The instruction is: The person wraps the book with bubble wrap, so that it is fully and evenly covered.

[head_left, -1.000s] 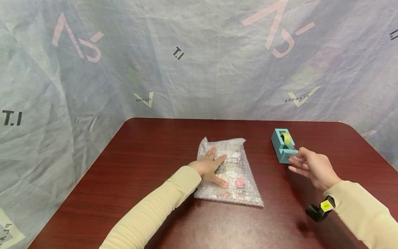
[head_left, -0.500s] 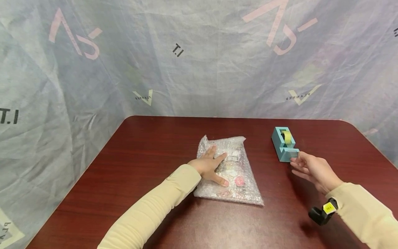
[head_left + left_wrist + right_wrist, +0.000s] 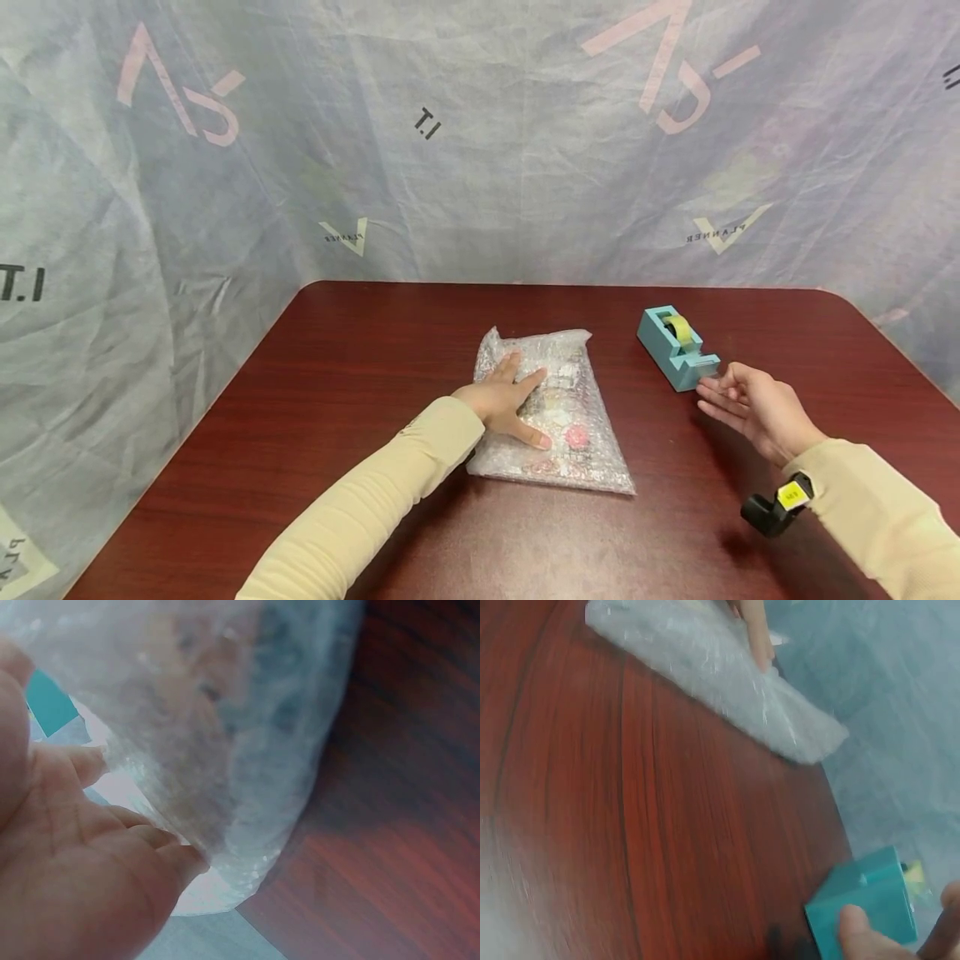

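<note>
My left hand (image 3: 504,407) lies spread on a bubble-wrapped package (image 3: 592,450) in the middle of the table, fingers apart and palm down. Pinkish print shows through the wrap. The left wrist view has the package's edge (image 3: 277,772) close up beside the palm. To the right, my right hand (image 3: 765,408) is at the front end of a light blue tape dispenser (image 3: 667,354) with a yellowish roll. Thumb and forefinger pinch the clear tape end by the cutter, while the other fingers stay loosely extended. In the right wrist view a fingertip (image 3: 853,922) overlaps the dispenser's front (image 3: 885,915).
The reddish-brown wooden table (image 3: 360,350) has rounded far corners. A grey printed cloth (image 3: 480,167) hangs behind it and along the left side. A black wrist camera (image 3: 772,512) with a yellow label sits at my right cuff.
The tape dispenser has turned slightly, its rear end swinging left. The right hand has barely shifted, still at the dispenser's front. The left hand and package stay in place.
</note>
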`<state>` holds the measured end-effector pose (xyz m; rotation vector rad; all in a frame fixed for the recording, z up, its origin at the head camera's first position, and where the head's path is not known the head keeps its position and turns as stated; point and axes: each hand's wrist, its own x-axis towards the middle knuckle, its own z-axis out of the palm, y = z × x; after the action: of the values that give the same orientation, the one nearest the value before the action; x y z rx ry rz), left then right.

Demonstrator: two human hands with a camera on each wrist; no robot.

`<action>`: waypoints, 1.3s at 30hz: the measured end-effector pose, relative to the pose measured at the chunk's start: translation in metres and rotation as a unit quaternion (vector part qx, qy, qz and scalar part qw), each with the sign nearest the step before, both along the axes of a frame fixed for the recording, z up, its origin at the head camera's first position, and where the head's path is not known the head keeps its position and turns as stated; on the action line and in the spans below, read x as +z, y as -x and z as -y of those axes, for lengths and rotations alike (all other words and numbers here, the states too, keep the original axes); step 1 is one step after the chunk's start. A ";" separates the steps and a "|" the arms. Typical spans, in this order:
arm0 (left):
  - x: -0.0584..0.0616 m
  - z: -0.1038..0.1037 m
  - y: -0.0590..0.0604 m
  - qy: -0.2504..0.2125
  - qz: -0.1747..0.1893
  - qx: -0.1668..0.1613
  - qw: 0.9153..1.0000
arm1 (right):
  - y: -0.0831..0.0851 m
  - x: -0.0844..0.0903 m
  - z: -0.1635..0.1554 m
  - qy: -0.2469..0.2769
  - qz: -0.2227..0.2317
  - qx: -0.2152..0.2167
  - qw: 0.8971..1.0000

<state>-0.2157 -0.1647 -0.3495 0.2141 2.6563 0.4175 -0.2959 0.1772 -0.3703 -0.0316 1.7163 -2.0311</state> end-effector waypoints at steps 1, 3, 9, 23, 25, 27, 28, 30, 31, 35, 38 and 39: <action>0.000 0.000 0.000 -0.001 0.000 0.000 1.000 | 0.001 0.001 -0.002 0.006 -0.004 0.004 1.000; 0.000 0.000 -0.001 -0.002 0.000 0.001 1.000 | 0.002 0.004 -0.006 0.017 -0.009 0.014 1.000; -0.001 0.000 0.000 -0.001 -0.003 0.001 1.000 | 0.006 0.010 -0.008 0.064 0.000 0.012 0.998; -0.002 0.001 0.002 0.003 0.000 0.001 1.000 | 0.006 -0.012 -0.015 0.296 0.061 0.020 0.953; -0.001 0.001 0.002 0.003 0.001 -0.001 1.000 | 0.005 -0.014 -0.015 0.310 0.062 0.019 0.949; -0.001 0.000 0.002 0.002 0.002 -0.003 1.000 | 0.003 -0.016 -0.016 0.319 0.056 0.023 0.946; -0.002 0.000 0.002 0.002 0.002 -0.003 1.000 | 0.002 -0.016 -0.016 0.313 0.048 0.026 0.948; -0.002 -0.001 0.002 0.002 0.002 -0.003 1.000 | -0.001 -0.015 -0.015 0.285 0.023 0.028 0.958; -0.002 -0.001 0.002 0.002 0.003 -0.004 1.000 | -0.003 -0.015 -0.014 0.265 0.005 0.027 0.964; -0.001 -0.001 0.002 -0.001 0.005 -0.005 1.000 | -0.011 -0.013 -0.006 0.179 -0.058 -0.003 0.982; -0.001 0.000 0.001 -0.001 0.006 -0.001 1.000 | -0.016 -0.013 0.002 0.156 -0.070 -0.025 0.985; -0.001 0.000 0.001 -0.002 0.006 0.000 1.000 | -0.018 -0.014 0.004 0.152 -0.070 -0.031 0.985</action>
<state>-0.2166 -0.1647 -0.3506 0.2117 2.6436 0.4219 -0.2783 0.1735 -0.3841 -0.2291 1.4851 -2.3710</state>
